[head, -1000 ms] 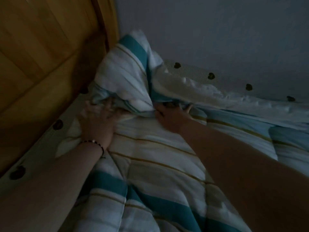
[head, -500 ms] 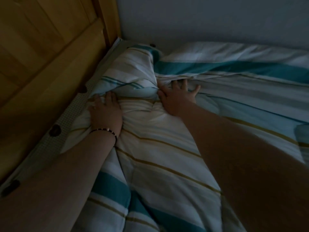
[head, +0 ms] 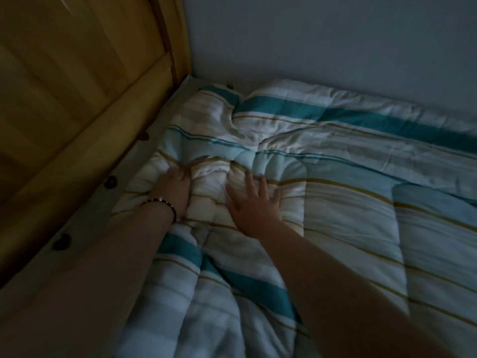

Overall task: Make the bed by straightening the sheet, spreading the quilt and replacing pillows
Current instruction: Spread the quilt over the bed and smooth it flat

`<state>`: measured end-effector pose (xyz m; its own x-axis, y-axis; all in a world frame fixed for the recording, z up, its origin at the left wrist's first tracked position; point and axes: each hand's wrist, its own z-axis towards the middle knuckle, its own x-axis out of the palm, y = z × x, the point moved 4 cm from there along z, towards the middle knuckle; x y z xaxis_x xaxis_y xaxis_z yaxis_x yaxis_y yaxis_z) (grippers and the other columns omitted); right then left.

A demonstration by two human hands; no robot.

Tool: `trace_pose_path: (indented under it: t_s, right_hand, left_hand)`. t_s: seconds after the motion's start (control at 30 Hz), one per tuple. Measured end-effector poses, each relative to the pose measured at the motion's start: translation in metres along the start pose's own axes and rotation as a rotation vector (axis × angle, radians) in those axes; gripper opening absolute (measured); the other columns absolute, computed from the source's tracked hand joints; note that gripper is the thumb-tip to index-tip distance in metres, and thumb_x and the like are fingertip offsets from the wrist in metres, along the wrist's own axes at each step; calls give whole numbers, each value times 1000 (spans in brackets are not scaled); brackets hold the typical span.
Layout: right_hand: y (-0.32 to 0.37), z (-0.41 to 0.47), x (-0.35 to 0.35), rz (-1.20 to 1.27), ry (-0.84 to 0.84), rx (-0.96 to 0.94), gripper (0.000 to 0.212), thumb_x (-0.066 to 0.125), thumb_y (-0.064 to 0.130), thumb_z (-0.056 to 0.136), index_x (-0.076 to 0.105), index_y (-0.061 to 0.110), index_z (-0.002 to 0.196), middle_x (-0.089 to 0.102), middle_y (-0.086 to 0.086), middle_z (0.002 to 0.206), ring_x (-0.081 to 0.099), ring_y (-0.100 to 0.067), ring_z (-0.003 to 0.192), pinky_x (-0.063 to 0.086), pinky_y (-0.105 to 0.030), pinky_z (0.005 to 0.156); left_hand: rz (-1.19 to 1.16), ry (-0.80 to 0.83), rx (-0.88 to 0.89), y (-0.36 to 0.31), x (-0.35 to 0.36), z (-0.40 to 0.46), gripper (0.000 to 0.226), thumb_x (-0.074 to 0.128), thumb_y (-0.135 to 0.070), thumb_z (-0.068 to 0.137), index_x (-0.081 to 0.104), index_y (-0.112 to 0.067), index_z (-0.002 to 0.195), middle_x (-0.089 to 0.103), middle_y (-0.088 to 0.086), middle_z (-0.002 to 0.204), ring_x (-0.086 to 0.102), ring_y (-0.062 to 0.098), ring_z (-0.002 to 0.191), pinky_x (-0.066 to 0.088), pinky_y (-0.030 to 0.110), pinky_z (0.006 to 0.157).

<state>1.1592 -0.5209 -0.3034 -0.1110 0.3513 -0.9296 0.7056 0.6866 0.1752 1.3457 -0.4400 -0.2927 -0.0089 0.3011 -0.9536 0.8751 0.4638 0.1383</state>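
Note:
A striped quilt in white, teal and ochre covers the bed and reaches the far wall. It is puffed and creased near the upper left corner. My left hand, with a bead bracelet on the wrist, presses on the quilt near its left edge, fingertips sunk in a fold. My right hand lies flat on the quilt beside it with fingers spread. A pale sheet with dark spots shows as a strip along the left. No pillow is in view.
A wooden bed board rises along the left side of the bed. A plain grey-blue wall runs behind the far edge. The room is dim.
The raised quilt corner has come down and now lies against the wall, covering the spotted sheet there. Both hands have slid back toward me over the quilt, and the right one now lies flat.

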Motion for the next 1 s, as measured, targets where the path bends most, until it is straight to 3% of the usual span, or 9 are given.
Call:
trace_pose_path:
  t_s: [0.2,0.3,0.37,0.47,0.57,0.67,0.73,0.83,1.0]
  right_hand:
    - [26,-47,5,26,225,64,53,25,52,102,6,54,151,-14,7,165,-12,-32,151,7,-71,112]
    - [50,-59,-4,126,205,99,51,39,37,101,26,39,150,12,1,163,10,-31,150,16,-70,111]
    - [72,-68,-12,151,93,49,52,47,26,98,30,31,147,23,0,159,19,-26,148,18,-63,115]
    - [125,-87,-26,155,-8,-162,67,48,11,97,19,26,155,14,1,165,12,-20,152,15,-49,122]
    - [180,-106,-30,249,47,-292,68,59,21,94,27,26,154,33,-3,158,35,-25,143,33,-42,113]
    - [214,-117,-24,313,153,-279,70,60,25,95,24,22,155,44,-11,150,46,-28,134,41,-39,105]
    - [222,-118,-16,312,100,-235,55,50,23,101,30,15,152,48,-12,146,46,-28,132,41,-37,103]
    - [216,-119,-8,162,143,-121,34,45,24,102,53,12,132,57,-16,131,55,-33,117,47,-42,91]
    - [204,-115,5,11,210,-221,51,45,34,101,31,28,150,55,-16,126,57,-36,111,41,-41,76]
  left_hand:
    - [-310,131,132,-9,1,-82,55,39,-11,98,27,-19,151,34,8,153,40,29,135,33,39,112]
    - [-291,165,57,-5,7,-117,51,26,-18,103,19,-26,153,25,1,158,32,25,141,29,44,114]
    - [-259,88,44,-4,3,-133,46,25,-20,103,32,-26,149,32,1,155,35,23,139,29,43,114]
    - [-275,-133,-76,15,-14,-162,36,32,-17,101,57,-21,128,53,2,137,51,23,124,40,40,106]
    - [-355,-144,-253,50,-11,-191,28,39,-20,98,63,-18,112,64,7,117,61,27,104,49,41,91]
    - [-451,57,-354,76,4,-211,23,44,-19,95,61,-12,110,64,11,113,62,29,98,48,37,81]
    - [-491,166,-340,78,9,-221,17,45,-16,96,61,-11,97,66,11,104,60,27,87,41,31,73]
    - [-630,279,-315,72,15,-231,21,44,-16,99,62,-8,101,66,11,105,61,27,93,43,29,75]
    - [-901,282,-397,67,21,-244,19,57,-27,88,69,-13,91,69,9,88,64,23,78,53,33,67]
